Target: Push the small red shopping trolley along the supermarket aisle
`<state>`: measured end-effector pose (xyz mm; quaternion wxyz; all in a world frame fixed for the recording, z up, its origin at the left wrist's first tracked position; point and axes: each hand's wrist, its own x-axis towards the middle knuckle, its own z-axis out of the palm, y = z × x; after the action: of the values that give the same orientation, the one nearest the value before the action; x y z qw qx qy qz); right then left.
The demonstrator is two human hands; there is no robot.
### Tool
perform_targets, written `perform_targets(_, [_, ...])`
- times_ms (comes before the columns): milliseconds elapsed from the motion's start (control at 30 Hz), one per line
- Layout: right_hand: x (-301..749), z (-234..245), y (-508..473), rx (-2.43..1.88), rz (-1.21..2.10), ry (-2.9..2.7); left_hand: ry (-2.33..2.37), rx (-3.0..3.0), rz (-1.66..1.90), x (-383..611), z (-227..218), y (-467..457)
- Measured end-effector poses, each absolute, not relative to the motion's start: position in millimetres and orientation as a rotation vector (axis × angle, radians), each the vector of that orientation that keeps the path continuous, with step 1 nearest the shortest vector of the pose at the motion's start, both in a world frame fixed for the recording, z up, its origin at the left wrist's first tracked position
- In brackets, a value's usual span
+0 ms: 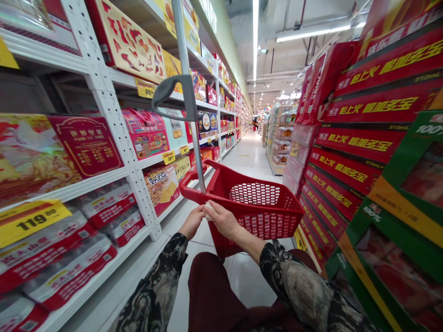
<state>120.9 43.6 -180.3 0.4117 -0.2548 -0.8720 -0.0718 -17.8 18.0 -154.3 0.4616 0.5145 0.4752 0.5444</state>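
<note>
A red shopping basket (258,196) with perforated sides and a grey pull handle (192,97) on a metal pole stands on the floor just in front of me. My left hand (192,222) and my right hand (223,221) meet at the basket's near side, below the foot of the pole. Both have their fingers closed together in a pinch. Something small and whitish (209,211) shows between the fingertips, mostly hidden, so its kind is unclear. Whether the fingers also touch the basket's wall, I cannot tell.
White shelves (133,173) with boxed goods and wrapped bottle packs (74,272) run along the left. Stacked red drink cartons (360,138) and green boxes (398,221) line the right, close to the basket. Tiled aisle floor (247,154) stretches ahead between them.
</note>
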Motion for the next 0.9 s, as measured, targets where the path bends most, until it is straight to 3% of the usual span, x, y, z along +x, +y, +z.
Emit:
perform_targets(233, [118,-159,53,-0.722,-0.276,-2.067,1.868,1.592,1.622,-25,-179,15])
perform_targets(367, [115,-168,54,-0.699,-0.346,-2.207,2.139,1.946,1.387,-21,-198,5])
perform_targets(600, [121,-208,42,-0.65,-0.348,-2.427,2.376,2.026,0.887,-15,-212,-5])
perform_targets(900, [117,-170,48,-0.67,-0.443,-2.257,2.48,2.118,0.769,-15,-198,-8])
